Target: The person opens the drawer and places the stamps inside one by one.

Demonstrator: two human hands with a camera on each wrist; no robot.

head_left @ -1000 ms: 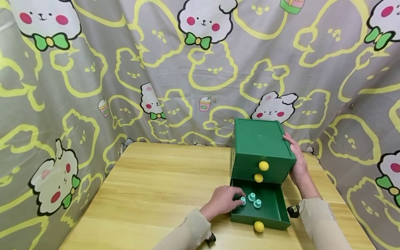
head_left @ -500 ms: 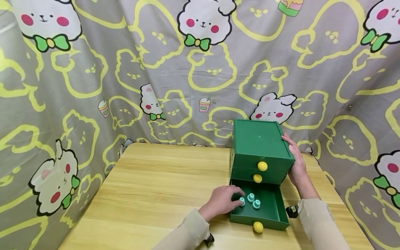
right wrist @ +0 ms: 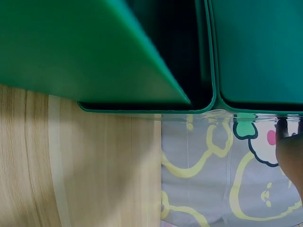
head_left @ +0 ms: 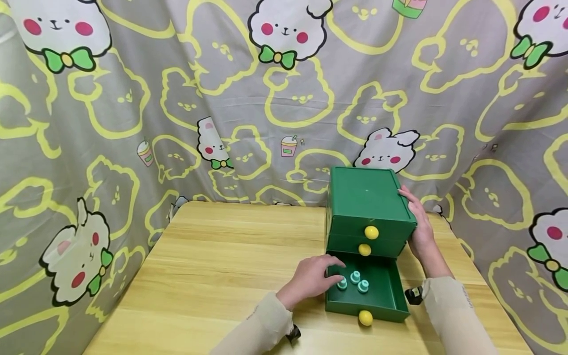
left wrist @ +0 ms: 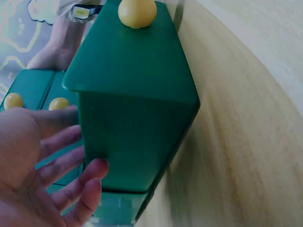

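Three small mint-green pieces, each a narrow top on a wider round base, stand in the pulled-out bottom drawer (head_left: pixel 387 293) of a green cabinet (head_left: pixel 365 195). My left hand (head_left: pixel 309 279) reaches over the drawer's left wall, thumb and fingers spread apart. Its thumb tip is right by the leftmost mint-green piece (head_left: pixel 341 284); the other two, a back piece (head_left: pixel 355 277) and a right piece (head_left: pixel 363 286), stand just beyond. In the left wrist view the left hand (left wrist: pixel 47 165) has loosely bent fingers beside the drawer wall (left wrist: pixel 128 142). My right hand (head_left: pixel 419 224) rests along the cabinet's right side, fingers extended.
Yellow round knobs mark the drawers, with the bottom knob (head_left: pixel 366 318) at the front. The two upper drawers are closed. Wooden table (head_left: pixel 239 241) extends to the left. A patterned curtain (head_left: pixel 248 108) hangs close behind the cabinet.
My left thumb and fingers have spread apart and drawn slightly back from the leftmost mint-green piece, which stays standing in the drawer. My right hand stays on the cabinet's side.
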